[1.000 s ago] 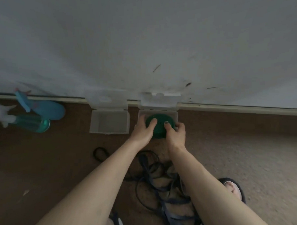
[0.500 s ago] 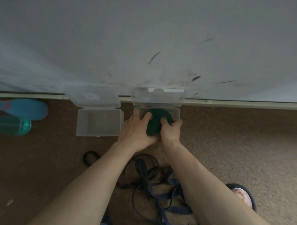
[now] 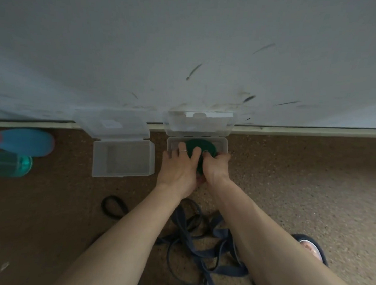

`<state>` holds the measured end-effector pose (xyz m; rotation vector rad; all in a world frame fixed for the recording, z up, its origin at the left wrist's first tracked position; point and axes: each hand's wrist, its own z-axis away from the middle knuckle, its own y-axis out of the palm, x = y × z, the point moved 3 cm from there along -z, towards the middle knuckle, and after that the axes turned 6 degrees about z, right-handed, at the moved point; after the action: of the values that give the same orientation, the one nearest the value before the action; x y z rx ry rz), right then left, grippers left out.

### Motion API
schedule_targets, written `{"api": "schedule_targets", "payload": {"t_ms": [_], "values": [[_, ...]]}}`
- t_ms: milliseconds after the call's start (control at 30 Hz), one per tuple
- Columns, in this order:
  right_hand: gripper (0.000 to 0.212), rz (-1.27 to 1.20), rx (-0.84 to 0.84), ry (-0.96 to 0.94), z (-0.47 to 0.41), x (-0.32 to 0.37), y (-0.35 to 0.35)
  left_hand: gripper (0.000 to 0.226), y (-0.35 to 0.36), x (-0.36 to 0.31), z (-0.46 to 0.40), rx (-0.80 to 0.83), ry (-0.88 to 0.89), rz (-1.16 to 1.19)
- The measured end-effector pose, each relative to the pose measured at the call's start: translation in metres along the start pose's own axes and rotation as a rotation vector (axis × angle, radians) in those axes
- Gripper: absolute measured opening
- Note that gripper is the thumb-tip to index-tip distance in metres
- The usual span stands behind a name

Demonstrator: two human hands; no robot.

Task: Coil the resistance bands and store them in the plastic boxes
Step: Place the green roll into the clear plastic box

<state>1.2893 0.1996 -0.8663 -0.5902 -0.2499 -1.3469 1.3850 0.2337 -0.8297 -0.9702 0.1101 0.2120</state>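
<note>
Spare box (image 3: 123, 159): to the left on the floor (image 3: 289, 179), against the wall edge, lid tipped back, nothing in it that we can make out.

Our left hand (image 3: 177, 170): fingers spread and bent over the left and near side of the green coil (image 3: 201, 147), pressing and holding it.

Green coil: a wound disc, half inside the right box (image 3: 222, 144) and half over its near wall (the part under our hands is hidden). It lies straight ahead of both hands, toward the wall.

Our right hand (image 3: 215, 167): fingers curled over the coil's right and near rim, gripping it.

Relation that matters: the coil sits tilted, its far edge down in the box and its near edge up on the rim; we judge it must go forward and down to seat flat. Both hands are equally near.

Loose bands (image 3: 200, 239): a dark blue tangle on the floor between our forearms, not yet coiled.
</note>
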Motion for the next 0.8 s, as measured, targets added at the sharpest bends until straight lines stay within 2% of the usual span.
{"api": "schedule_targets", "payload": {"t_ms": [233,500,800], "values": [[0.061,0.124,0.065,-0.001,-0.005,0.001,-0.005,0.058,0.010,0.003,-0.004,-0.048,-0.001,-0.052],[0.051,0.379,0.091,-0.160,-0.006,0.005,-0.011,0.065,0.017,0.010,-0.012,-0.093,0.028,-0.076],[0.036,0.519,0.142,-0.208,-0.007,0.010,-0.023,0.064,0.015,0.016,-0.014,-0.066,0.085,-0.145]]}}
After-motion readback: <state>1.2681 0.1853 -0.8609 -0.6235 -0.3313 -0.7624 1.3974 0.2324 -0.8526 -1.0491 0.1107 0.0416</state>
